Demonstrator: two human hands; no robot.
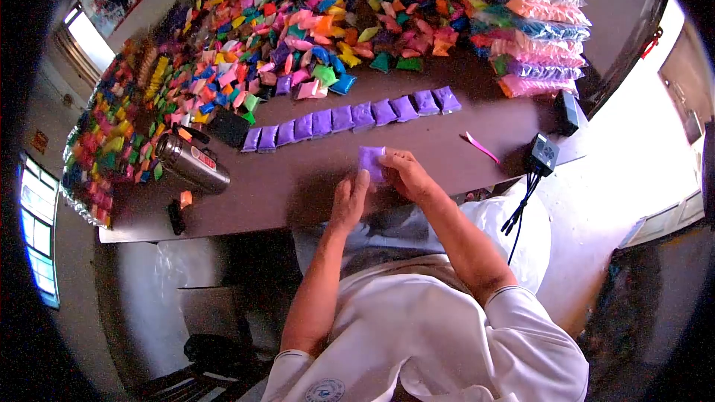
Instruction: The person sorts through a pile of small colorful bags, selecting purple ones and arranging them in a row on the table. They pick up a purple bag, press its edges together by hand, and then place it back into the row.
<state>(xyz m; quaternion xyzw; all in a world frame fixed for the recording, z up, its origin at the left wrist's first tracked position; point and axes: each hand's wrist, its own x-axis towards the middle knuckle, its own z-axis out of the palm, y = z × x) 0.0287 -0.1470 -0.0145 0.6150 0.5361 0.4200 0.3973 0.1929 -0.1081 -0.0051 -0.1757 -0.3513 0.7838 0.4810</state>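
Observation:
A small purple paper piece (pixel 371 161) lies on the dark brown table (pixel 298 179) right in front of me. My right hand (pixel 406 175) presses on its right side with fingers curled over it. My left hand (pixel 348 199) touches its lower left edge with the fingertips. Beyond my hands a row of several folded purple paper pieces (pixel 350 117) runs from lower left to upper right across the table.
A large heap of folded papers in many colours (pixel 298 22) covers the far table. Stacked clear bags of coloured paper (pixel 540 30) lie at the right. A steel flask (pixel 192 165) lies at the left, a pink strip (pixel 482 148) and a black adapter with cable (pixel 542 155) at the right.

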